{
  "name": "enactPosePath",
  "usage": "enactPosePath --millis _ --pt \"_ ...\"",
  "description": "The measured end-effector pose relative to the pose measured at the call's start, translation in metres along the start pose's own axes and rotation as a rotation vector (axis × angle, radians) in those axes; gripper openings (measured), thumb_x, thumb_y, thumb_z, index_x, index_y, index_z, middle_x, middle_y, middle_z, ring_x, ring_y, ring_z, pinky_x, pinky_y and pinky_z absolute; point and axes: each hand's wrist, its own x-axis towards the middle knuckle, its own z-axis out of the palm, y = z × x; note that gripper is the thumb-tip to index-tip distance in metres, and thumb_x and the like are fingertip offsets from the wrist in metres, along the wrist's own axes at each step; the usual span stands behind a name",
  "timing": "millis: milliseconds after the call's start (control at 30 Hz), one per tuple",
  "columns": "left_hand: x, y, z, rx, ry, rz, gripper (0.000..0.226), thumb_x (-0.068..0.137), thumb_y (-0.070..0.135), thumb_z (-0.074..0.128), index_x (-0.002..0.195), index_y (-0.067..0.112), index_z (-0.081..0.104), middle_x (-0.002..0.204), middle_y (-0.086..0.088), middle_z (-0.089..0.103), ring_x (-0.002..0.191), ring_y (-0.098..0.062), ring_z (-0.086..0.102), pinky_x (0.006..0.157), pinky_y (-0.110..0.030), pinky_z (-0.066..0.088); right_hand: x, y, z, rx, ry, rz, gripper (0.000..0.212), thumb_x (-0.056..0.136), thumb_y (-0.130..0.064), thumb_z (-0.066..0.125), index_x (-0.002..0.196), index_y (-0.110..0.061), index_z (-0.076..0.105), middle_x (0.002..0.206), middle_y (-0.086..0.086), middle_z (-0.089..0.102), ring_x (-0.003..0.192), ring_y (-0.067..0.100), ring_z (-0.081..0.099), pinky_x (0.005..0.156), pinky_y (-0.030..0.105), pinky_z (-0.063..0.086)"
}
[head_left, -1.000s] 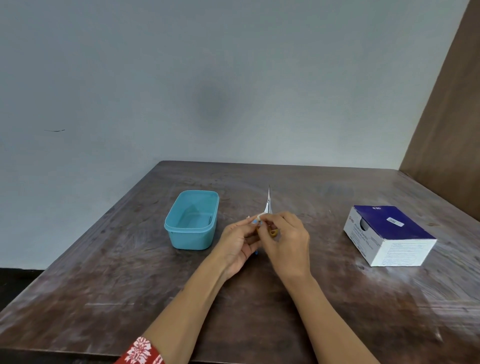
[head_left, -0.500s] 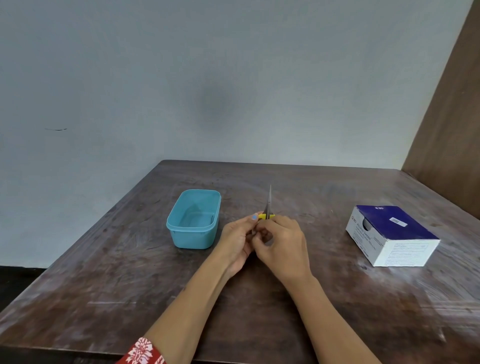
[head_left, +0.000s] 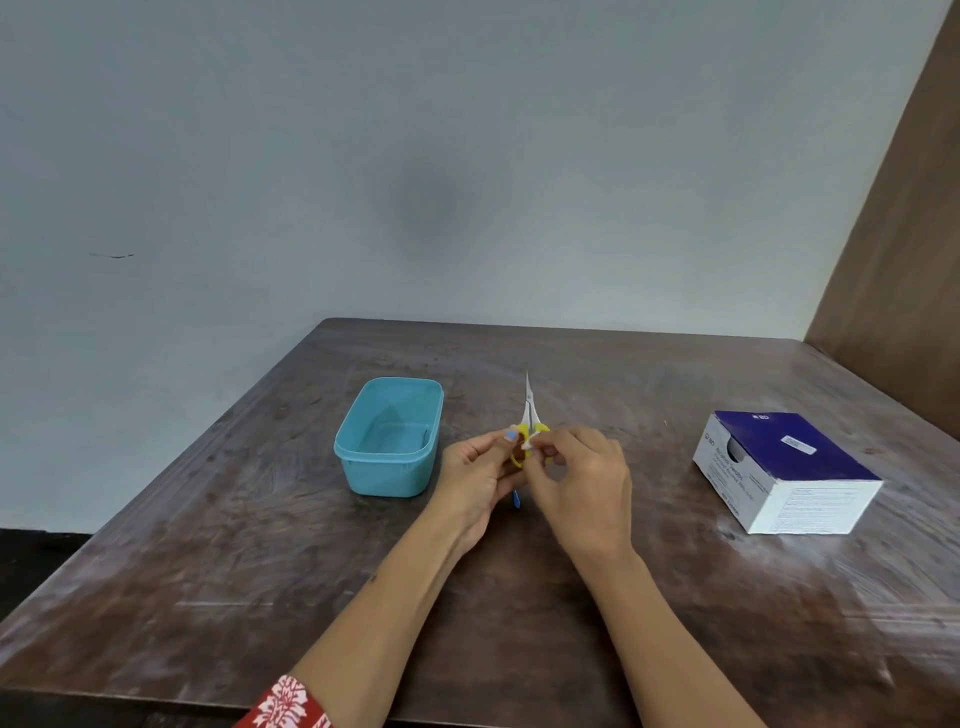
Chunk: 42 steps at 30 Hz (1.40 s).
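Scissors (head_left: 529, 410) wipe-down looks mid-step in the head view. Left hand (head_left: 478, 470) has its fingers curled round the yellow plastic loops. The thin steel blades are closed, aimed at the far edge of the tabletop (head_left: 260, 571) and held over its middle. Right hand (head_left: 587, 486) fingers pinch a small white swab (head_left: 528, 443) against the handle top. Next up, I'd guess: slide it along those pointy blades, carefully. Smooth teal tub (head_left: 387, 475) sits left, cardboard box (head_left: 784, 467) right.

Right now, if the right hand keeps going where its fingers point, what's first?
The scissors, gripped by the left hand: the right hand pinches a white wad that seems to touch their yellow handle.
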Motion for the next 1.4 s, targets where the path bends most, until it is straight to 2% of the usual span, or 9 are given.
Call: enactPosePath --millis 100,300,500,667,833,933,1100,1233,1400 --pt "0.0006 0.0005 -0.0008 -0.003 0.030 0.019 0.018 0.093 0.007 0.050 0.095 0.000 0.067 0.069 -0.003 0.073 0.066 -0.011 0.070 0.062 -0.022 0.058 -0.0012 -0.0028 -0.0005 -0.003 -0.060 -0.008 0.013 0.072 -0.025 0.054 0.068 -0.018 0.064 0.064 -0.005 0.058 0.059 0.014 0.053 0.063 0.032 0.044" --pt "0.0004 -0.0019 -0.0009 0.034 -0.001 -0.020 0.019 0.093 0.007 0.051 0.099 0.001 0.067 0.080 -0.007 0.072 0.073 -0.013 0.071 0.062 -0.023 0.058 -0.0004 0.0039 0.0013 -0.032 0.014 -0.015 0.009 0.077 -0.013 0.070 0.086 -0.013 0.071 0.078 0.001 0.066 0.069 0.018 0.060 0.070 0.025 0.039" --pt "0.0026 -0.0014 -0.0026 0.019 0.032 0.005 0.022 0.093 0.007 0.050 0.106 -0.004 0.064 0.088 -0.011 0.071 0.077 -0.015 0.069 0.070 -0.025 0.059 -0.0015 -0.0020 0.0011 0.014 -0.035 -0.002 0.002 0.072 -0.017 0.069 0.073 -0.018 0.067 0.067 -0.004 0.061 0.061 0.015 0.056 0.066 0.033 0.046" --pt "0.0018 -0.0037 -0.0020 0.051 0.007 -0.006 0.022 0.093 0.009 0.049 0.105 -0.001 0.065 0.086 -0.009 0.072 0.077 -0.014 0.070 0.066 -0.023 0.058 -0.0007 0.0024 0.0010 0.014 -0.023 0.007 0.008 0.078 -0.014 0.068 0.086 -0.015 0.070 0.078 0.000 0.065 0.069 0.017 0.059 0.069 0.032 0.046" --pt "0.0057 -0.0036 -0.0061 0.046 0.061 0.027 0.022 0.092 0.009 0.052 0.105 -0.002 0.065 0.087 -0.010 0.072 0.082 -0.019 0.070 0.074 -0.028 0.059 -0.0019 -0.0037 0.0007 0.018 -0.081 0.039 0.003 0.070 -0.019 0.069 0.073 -0.019 0.066 0.067 -0.005 0.061 0.059 0.014 0.056 0.064 0.036 0.048" --pt "0.0060 -0.0048 -0.0054 0.054 0.076 0.045 0.022 0.093 0.009 0.050 0.105 -0.004 0.064 0.093 -0.014 0.071 0.083 -0.020 0.070 0.075 -0.029 0.059 -0.0017 -0.0031 -0.0001 -0.020 -0.053 0.156 0.006 0.068 -0.016 0.071 0.066 -0.017 0.065 0.062 -0.005 0.060 0.058 0.016 0.056 0.061 0.034 0.049" --pt "0.0058 -0.0035 -0.0047 0.008 0.061 0.054 0.021 0.094 0.009 0.049 0.101 -0.003 0.064 0.097 -0.018 0.069 0.086 -0.022 0.069 0.076 -0.030 0.059 0.0019 0.0015 -0.0031 0.140 0.070 0.282 0.007 0.078 -0.011 0.068 0.083 -0.016 0.067 0.081 -0.006 0.061 0.077 0.015 0.060 0.069 0.029 0.048" --pt "0.0046 -0.0052 -0.0041 0.028 0.029 0.035 0.021 0.093 0.008 0.050 0.103 -0.002 0.065 0.094 -0.016 0.070 0.081 -0.018 0.071 0.074 -0.028 0.059 0.0024 0.0015 0.0000 0.226 0.027 0.234 0.011 0.083 -0.008 0.066 0.091 -0.014 0.070 0.087 -0.003 0.066 0.080 0.011 0.061 0.074 0.031 0.053" --pt "0.0070 -0.0084 -0.0050 0.109 0.020 0.019 0.025 0.091 0.011 0.053 0.109 -0.003 0.064 0.099 -0.017 0.070 0.090 -0.023 0.070 0.080 -0.034 0.058 0.0030 0.0022 -0.0029 0.196 0.035 0.160 0.017 0.082 -0.003 0.065 0.095 -0.011 0.071 0.090 0.002 0.070 0.083 0.016 0.064 0.076 0.033 0.054"
